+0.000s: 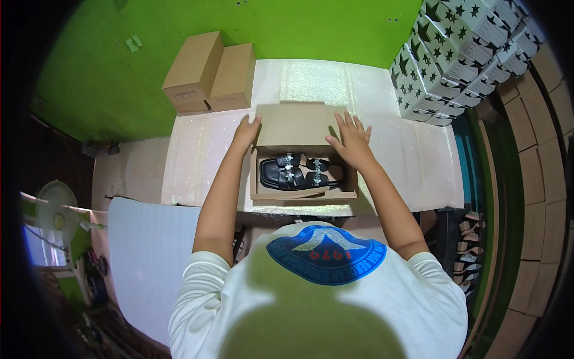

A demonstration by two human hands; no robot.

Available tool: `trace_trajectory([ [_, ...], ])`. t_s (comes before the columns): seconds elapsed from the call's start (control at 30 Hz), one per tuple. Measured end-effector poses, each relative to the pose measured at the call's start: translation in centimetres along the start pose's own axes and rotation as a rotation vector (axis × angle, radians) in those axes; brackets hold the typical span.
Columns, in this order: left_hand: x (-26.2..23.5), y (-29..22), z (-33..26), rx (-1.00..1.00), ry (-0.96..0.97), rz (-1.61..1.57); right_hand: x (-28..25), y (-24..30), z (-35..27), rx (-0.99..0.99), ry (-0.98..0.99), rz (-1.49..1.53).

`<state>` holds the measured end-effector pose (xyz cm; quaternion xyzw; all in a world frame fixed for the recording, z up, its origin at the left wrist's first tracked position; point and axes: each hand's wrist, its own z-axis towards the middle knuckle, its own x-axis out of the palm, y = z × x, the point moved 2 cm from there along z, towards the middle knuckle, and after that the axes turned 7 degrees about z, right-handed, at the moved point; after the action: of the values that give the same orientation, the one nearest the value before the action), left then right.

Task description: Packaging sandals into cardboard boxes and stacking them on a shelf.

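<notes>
both hands, left (247, 131) and right (351, 139), lay spread flat on the raised brown cardboard lid (294, 124) of the open shoebox (303, 192) holding black strappy sandals (294, 172).

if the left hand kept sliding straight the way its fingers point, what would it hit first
Probably the two closed brown cardboard boxes at the far left of the table. The left hand rests on the open shoe box's lid flap, fingers aimed away and slightly left; between lies only bare glittery tabletop. Depth is uncertain.
</notes>
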<state>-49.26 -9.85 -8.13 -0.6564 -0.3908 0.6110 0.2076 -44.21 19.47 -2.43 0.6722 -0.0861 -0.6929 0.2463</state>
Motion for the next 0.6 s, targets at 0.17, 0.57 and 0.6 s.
trace_trajectory([
  [0.17, -1.9, -3.4, 0.1, 0.217, -0.335, 0.058, -1.7, 1.9, 3.5, -0.124, -0.156, -0.097],
  [0.57, -3.5, -9.2, -15.1, 0.781, -0.156, 0.675, -3.7, 5.6, -6.1, -0.426, -0.223, -0.061],
  [0.6, -3.0, -8.2, -16.1, 0.784, -0.137, 0.661, -2.9, 5.3, -7.2, -0.422, -0.216, -0.059],
])
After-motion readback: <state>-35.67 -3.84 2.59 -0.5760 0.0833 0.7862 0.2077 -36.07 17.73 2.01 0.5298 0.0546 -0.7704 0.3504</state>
